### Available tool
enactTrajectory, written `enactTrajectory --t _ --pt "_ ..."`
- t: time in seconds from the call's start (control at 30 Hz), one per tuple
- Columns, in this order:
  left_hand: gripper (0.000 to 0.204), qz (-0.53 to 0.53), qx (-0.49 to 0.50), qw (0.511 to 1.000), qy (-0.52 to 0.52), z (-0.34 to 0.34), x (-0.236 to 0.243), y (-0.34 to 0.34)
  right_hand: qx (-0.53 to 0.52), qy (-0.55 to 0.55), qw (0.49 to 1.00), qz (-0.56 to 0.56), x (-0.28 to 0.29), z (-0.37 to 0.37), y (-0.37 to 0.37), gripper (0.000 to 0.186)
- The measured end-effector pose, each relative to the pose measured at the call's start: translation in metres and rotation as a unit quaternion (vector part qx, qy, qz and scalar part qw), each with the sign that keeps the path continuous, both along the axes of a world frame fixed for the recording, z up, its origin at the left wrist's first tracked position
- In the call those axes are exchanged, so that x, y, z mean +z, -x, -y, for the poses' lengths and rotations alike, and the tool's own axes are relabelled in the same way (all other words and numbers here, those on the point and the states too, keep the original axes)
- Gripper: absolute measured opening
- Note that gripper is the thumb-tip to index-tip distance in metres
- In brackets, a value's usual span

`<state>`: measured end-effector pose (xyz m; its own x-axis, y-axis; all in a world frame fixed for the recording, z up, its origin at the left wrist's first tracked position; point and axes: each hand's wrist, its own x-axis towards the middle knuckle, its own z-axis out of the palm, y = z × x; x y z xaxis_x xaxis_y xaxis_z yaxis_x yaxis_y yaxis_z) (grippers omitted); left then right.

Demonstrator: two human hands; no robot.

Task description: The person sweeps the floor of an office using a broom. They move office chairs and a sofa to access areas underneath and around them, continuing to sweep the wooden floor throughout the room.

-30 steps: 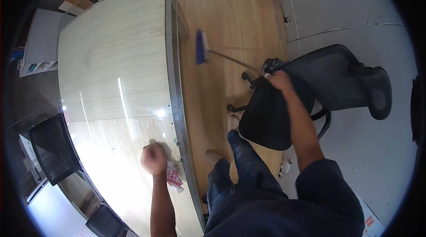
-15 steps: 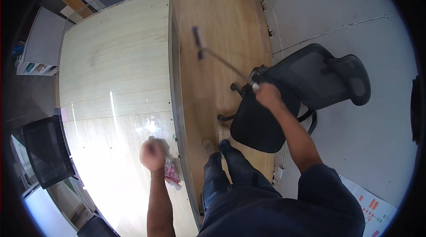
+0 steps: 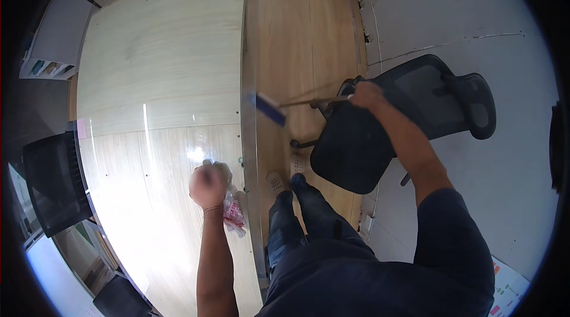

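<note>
My right hand [image 3: 367, 95] is closed around the end of a thin, long handle [image 3: 314, 102]. At the handle's other end is a blue, bar-shaped head [image 3: 270, 109], blurred and held beside the table's edge; I cannot tell what kind of tool it is. My left hand [image 3: 208, 185] is over the tabletop near its right edge, fingers curled in and partly smeared. Something greyish and crumpled shows just beyond it, and whatever the fingers hold is hidden. Beside the wrist lies a clear plastic bag [image 3: 233, 213] with pink-red markings.
The pale wood table [image 3: 160, 62] with a glossy top fills the left side. A black mesh office chair [image 3: 347, 157] stands to the right, under my right arm, near the grey wall [image 3: 463, 14]. Wooden floor [image 3: 291, 38] runs between. Another black chair [image 3: 56, 183] is beyond the table.
The blue head has swung nearer to me, against the table's edge, and its handle now lies nearly level. My right hand has risen slightly in view. The left hand stays by the bag.
</note>
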<state>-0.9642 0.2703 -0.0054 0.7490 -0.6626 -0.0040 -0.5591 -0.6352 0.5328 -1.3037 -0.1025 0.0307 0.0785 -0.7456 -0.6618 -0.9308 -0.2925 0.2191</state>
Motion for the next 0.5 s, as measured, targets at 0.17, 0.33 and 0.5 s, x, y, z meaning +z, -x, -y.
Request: enactTrajectory --t 0.17,0.33,0.5 --pt "0.023 0.005 -0.006 1.0 0.005 -0.005 -0.004 -0.003 -0.026 0.059 0.997 -0.042 -0.002 0.047 0.002 0.037" --pt "0.023 0.001 -0.002 1.0 0.022 -0.004 -0.001 -0.002 -0.048 0.109 0.992 -0.036 -0.023 0.059 0.011 0.03" --pt "0.023 -0.003 -0.005 0.999 0.035 -0.001 -0.003 0.004 -0.082 0.172 0.982 0.008 -0.068 0.0 0.032 0.025"
